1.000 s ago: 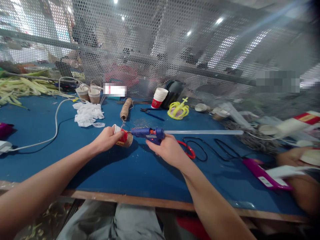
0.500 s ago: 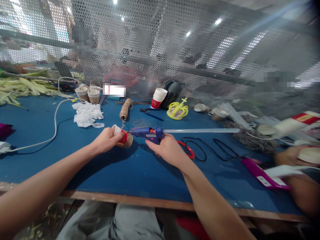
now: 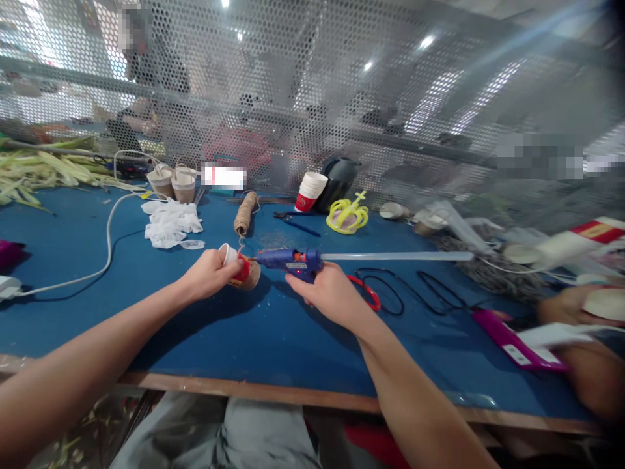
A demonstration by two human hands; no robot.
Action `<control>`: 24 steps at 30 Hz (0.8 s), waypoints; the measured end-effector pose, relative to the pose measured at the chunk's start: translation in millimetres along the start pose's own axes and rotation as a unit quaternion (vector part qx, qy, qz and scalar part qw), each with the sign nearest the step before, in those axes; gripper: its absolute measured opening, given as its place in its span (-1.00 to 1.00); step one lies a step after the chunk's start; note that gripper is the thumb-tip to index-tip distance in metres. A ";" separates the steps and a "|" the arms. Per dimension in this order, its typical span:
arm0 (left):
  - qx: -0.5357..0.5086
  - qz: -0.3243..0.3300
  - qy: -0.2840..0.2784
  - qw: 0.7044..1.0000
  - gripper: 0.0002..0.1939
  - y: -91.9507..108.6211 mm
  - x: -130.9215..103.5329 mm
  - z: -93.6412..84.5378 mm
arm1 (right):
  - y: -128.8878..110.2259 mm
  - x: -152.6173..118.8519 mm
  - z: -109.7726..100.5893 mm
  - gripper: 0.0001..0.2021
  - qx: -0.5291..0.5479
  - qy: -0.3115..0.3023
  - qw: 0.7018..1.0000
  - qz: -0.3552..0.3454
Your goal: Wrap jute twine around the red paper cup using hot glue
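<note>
My left hand [image 3: 211, 270] is closed around a red and white paper cup [image 3: 240, 273], tilted on its side, with brown twine wound around its base end. In my right hand [image 3: 329, 286] is a blue hot glue gun [image 3: 293, 260], its nozzle at the cup's side by the twine. A long clear glue stick [image 3: 395, 256] sticks out of the gun's back. Just beyond the cup lies a roll of twine [image 3: 245, 213], and a strand runs from it toward the cup.
Behind are pliers [image 3: 297, 224], stacked paper cups [image 3: 310, 192], a yellow crown-shaped piece [image 3: 346, 215], white gloves [image 3: 172, 223] and two twine-wrapped cups [image 3: 183, 187]. Right, a purple power strip [image 3: 512, 339] lies near another person's arm [image 3: 598, 371]. A perforated metal screen [image 3: 293, 85] stands behind the blue table [image 3: 293, 345].
Both hands, the cup and the glue gun stay almost in place, with the gun shifted very slightly right. Behind the screen, a person's head has moved up and left.
</note>
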State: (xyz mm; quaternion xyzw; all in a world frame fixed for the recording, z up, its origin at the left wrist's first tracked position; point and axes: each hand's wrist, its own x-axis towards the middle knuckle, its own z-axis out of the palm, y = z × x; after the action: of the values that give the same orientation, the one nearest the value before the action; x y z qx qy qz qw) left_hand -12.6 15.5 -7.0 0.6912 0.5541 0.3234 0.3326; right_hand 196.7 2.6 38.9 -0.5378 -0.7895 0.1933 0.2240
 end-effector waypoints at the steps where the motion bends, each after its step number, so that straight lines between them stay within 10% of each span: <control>1: -0.007 0.000 0.000 1.000 -0.66 -0.1 0.2 -0.1 | -0.5 -1.0 -0.5 -0.71 0.002 0.000 1.000 -0.003; 24: -0.044 -0.017 0.007 0.999 -0.68 0.6 1.3 -0.4 | -1.6 -6.0 -2.5 -0.70 -0.020 0.006 0.999 -0.031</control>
State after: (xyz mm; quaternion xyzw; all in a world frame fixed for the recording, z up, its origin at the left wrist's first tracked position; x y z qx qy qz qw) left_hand -12.4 16.7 -6.2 0.6645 0.5532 0.3461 0.3641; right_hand 198.8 -3.4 40.9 -0.5185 -0.8080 0.1677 0.2239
